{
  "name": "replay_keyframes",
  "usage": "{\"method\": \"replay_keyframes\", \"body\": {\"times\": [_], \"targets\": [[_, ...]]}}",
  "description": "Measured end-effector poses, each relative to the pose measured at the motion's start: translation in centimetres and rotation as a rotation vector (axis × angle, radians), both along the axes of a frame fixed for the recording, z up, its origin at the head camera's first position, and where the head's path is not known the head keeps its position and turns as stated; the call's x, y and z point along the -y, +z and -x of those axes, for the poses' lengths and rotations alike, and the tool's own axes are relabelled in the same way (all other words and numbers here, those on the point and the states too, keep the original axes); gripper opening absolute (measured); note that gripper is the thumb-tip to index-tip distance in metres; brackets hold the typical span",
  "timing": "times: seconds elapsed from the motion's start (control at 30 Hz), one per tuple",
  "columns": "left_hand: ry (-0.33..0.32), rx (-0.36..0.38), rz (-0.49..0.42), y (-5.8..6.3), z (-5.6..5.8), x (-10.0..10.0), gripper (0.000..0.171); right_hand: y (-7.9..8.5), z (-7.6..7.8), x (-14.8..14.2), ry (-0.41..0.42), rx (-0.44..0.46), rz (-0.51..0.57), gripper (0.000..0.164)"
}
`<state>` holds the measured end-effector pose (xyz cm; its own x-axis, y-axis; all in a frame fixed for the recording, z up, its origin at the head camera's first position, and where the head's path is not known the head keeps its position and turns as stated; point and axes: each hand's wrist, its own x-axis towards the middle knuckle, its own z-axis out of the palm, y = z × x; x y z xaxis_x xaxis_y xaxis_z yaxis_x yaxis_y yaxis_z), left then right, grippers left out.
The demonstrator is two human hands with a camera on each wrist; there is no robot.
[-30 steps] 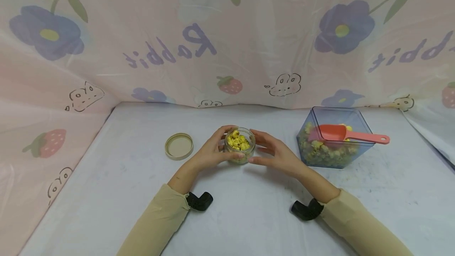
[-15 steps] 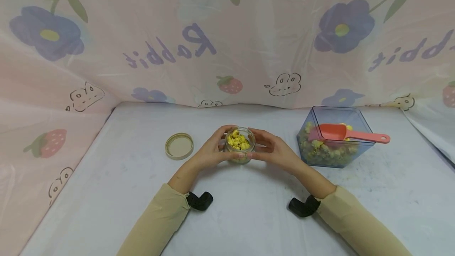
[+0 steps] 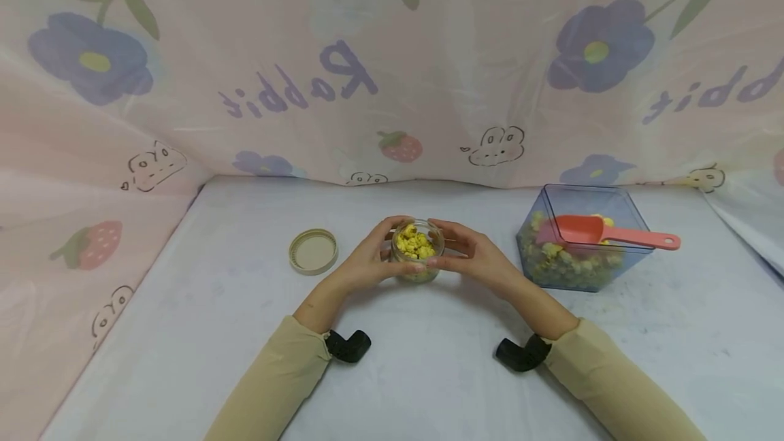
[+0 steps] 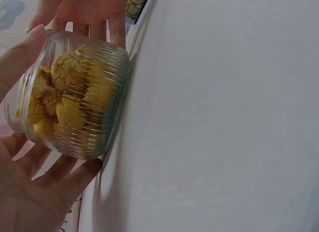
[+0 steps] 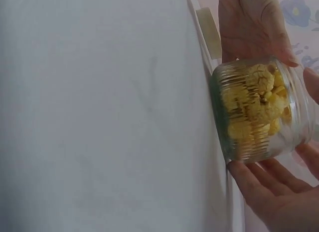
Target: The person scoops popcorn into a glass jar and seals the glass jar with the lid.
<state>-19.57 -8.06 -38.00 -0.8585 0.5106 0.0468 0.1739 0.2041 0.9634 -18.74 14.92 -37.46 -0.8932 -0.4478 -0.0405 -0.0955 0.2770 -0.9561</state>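
A ribbed clear glass jar (image 3: 419,272), without its lid, stands upright on the white-covered table. Yellow popcorn (image 3: 413,243) fills part of it. My left hand (image 3: 361,263) holds the jar from the left, thumb across the front and fingers around the side. From the right, my right hand (image 3: 484,265) grips it the same way, so the two thumb tips nearly meet at the front. Both wrist views show the jar (image 4: 75,100) between the hands, with the lowest fingers near its base. In the right wrist view, popcorn (image 5: 256,105) shows through the ribbed glass.
A round lid (image 3: 313,252) lies inner side up, left of the jar. At the right stands a clear bluish box (image 3: 576,278) partly filled with popcorn, and a coral-red scoop (image 3: 637,237) rests in it, handle over the rim. A printed curtain (image 3: 429,87) hangs behind the table.
My right hand has come in slightly to the left, bringing its thumb onto the jar's front. The left hand keeps its hold. The whole head view has shifted a little.
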Motion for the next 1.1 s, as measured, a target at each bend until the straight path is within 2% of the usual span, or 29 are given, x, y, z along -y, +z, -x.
{"method": "replay_keyframes", "body": {"times": [0.43,0.6,0.7,0.9,1.1], "targets": [[0.017,0.019,0.011,0.1,0.0,0.0,0.077,0.2,0.0,0.2,-0.021,0.045,0.0,0.069],[0.041,0.031,0.058,0.3,-0.2,-0.1,0.078,0.2,-0.1,0.3,-0.034,0.061,0.002,0.069],[0.055,-0.009,0.141,0.6,-0.5,0.1,0.081,0.1,-0.1,0.4,-0.034,0.067,0.004,0.068],[0.073,-0.157,0.345,1.6,-1.2,0.9,0.09,0.1,-0.1,0.3,-0.036,0.071,0.003,0.069],[0.115,-0.222,0.408,1.8,-1.2,2.2,0.085,0.2,-0.1,0.3,-0.035,0.08,0.014,0.068]]}}
